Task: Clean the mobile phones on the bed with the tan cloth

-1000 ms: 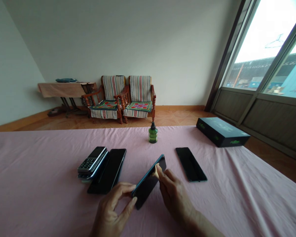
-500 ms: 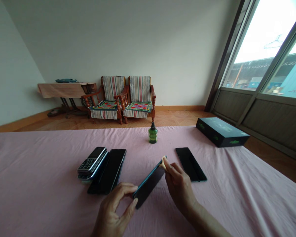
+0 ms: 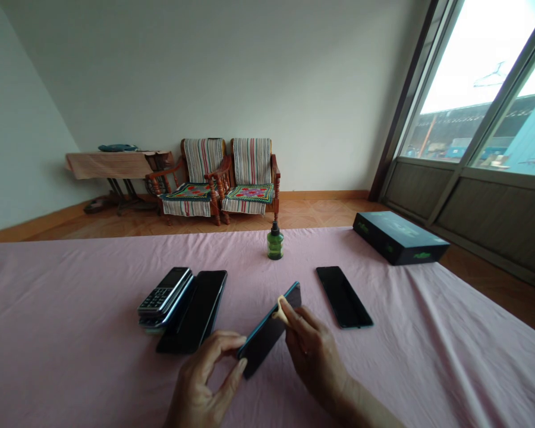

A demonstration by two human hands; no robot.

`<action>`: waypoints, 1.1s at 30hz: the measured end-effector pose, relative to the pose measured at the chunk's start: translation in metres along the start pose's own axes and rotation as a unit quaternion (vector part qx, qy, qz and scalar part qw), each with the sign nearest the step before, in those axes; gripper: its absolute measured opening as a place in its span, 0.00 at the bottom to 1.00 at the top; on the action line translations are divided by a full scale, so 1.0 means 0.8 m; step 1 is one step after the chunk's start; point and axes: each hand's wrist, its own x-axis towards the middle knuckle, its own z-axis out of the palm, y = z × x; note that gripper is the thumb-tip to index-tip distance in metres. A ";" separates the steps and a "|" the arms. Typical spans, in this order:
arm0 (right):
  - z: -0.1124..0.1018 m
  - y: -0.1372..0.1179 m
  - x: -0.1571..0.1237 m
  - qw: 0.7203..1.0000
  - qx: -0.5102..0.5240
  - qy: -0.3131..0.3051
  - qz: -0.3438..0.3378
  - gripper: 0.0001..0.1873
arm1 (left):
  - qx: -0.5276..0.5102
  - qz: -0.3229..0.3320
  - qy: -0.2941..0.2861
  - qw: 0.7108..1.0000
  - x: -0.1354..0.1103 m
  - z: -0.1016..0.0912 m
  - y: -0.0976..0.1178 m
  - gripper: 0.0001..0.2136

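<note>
A dark smartphone with a blue edge [image 3: 267, 342] is tilted up on its side above the pink cloth. My left hand [image 3: 209, 377] pinches its near lower end between thumb and fingers. My right hand [image 3: 314, 351] is closed on a small pale yellow cloth [image 3: 280, 309], which presses against the phone's upper long edge. To the left, a keypad phone [image 3: 166, 291] tops a stack of phones, beside a black smartphone [image 3: 196, 315] lying partly over another device. Right of my hands, another black smartphone [image 3: 344, 297] lies flat.
On the pink sheet [image 3: 71, 297], a green pump bottle [image 3: 275, 242] stands in the middle and a black box [image 3: 399, 238] lies at the back right. Beyond the edge are two wooden chairs [image 3: 249, 172], a covered side table [image 3: 116, 163] and a window [image 3: 455, 89].
My right hand has slid the yellow cloth along the phone's edge, from the far corner toward my left hand. My left hand keeps its hold on the phone.
</note>
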 end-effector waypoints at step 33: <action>0.024 -0.043 -0.018 0.976 -0.021 -0.080 -0.201 0.32 | -0.044 -0.017 -0.016 0.999 0.006 -0.001 0.007 0.07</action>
